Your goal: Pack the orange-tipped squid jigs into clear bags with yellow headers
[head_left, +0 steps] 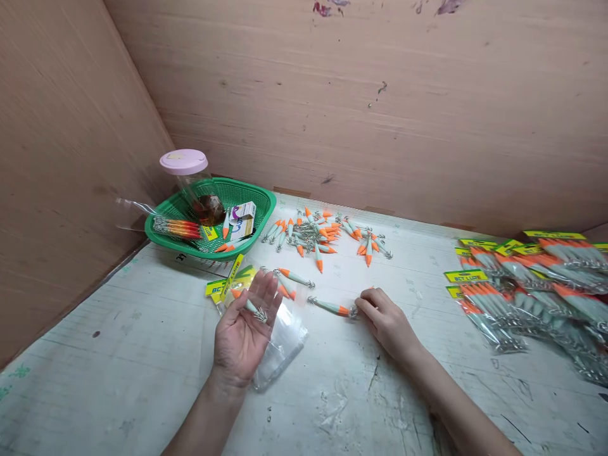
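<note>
Palm up, my left hand [243, 339] holds a squid jig [256, 309] with an orange nose, pale body and wire hooks across its curled fingers. My right hand [387, 320] has its fingers pinched together at the orange end of another squid jig [330, 306] lying on the table; metal hooks show at the fingertips, the rest there is hidden. Behind my left hand lie a few loose jigs [295, 277]. Clear plastic bags [284, 345] rest partly under that hand, beside yellow header cards [232, 278] reading BCT LURE.
A heap of loose squid jigs [316, 235] spreads at the back. On the right is a pile of packed jigs [494, 307] in bags. The green basket [266, 206] at back left holds a pink-lidded jar [184, 162], packets and jigs. Wooden walls [380, 114] enclose the white table [142, 367].
</note>
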The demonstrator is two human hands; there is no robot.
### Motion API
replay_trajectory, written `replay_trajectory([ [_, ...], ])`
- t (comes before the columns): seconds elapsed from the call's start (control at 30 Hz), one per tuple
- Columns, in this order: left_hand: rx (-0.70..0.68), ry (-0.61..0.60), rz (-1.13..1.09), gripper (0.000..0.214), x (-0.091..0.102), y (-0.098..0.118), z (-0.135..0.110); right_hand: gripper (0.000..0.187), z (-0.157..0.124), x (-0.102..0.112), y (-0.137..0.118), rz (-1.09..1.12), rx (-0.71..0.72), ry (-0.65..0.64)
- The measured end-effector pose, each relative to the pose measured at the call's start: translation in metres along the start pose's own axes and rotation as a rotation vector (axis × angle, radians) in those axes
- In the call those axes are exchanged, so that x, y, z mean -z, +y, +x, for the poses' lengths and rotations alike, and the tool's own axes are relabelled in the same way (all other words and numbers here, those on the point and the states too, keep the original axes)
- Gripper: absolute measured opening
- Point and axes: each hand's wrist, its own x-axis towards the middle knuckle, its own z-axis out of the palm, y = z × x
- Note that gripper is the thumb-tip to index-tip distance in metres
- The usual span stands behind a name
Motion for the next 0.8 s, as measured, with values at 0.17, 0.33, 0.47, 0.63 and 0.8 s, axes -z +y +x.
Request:
replay_trajectory([
  [0.17,0.058,-0.107,0.035,0.044,0.001,-0.003,-0.002,0.027,-0.026,0.011,0.004,0.11,-0.039,0.019],
  [0.33,0.087,-0.124,0.105,0.041,-0.003,-0.01,-0.005,0.03,-0.041,0.035,-0.007,0.226,-0.148,-0.039],
  [0.47,0.104,-0.021,0.16,0.038,-0.006,-0.016,-0.007,0.033,-0.039,0.037,-0.021,0.321,-0.277,-0.105],
  [0.63,0.177,0.108,0.185,0.037,-0.013,-0.021,-0.009,0.009,-0.029,0.021,-0.028,0.346,-0.415,-0.037],
  [0.8,0.221,0.214,0.178,0.032,-0.017,-0.023,-0.01,0.006,-0.028,0.018,-0.027,0.445,-0.509,0.001],
])
